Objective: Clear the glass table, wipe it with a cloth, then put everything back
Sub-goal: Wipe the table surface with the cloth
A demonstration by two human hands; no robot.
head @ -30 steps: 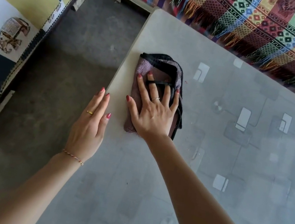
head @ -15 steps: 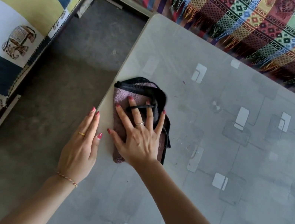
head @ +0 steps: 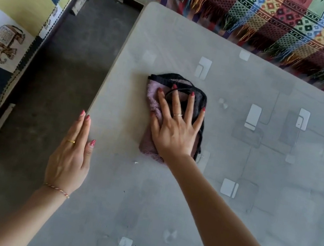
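Grey patterned glass table (head: 163, 209), top bare of items, fringed multicolour woven throw (head: 280, 24) along far edge. Folded mauve terry cloth w/ black trim (head: 154, 100), lying near table's left edge, long axis near-to-far, directly under right hand (head: 174, 131); fingers spread flat, pressing, not gripping. Left hand (head: 70, 154), relaxed & straight, resting at left table edge, holding nothing; right nearer cloth.

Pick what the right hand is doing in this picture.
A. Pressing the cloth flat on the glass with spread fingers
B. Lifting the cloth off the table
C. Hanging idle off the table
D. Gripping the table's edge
A: the right hand lies flat, fingers spread, on the cloth atop the glass table.
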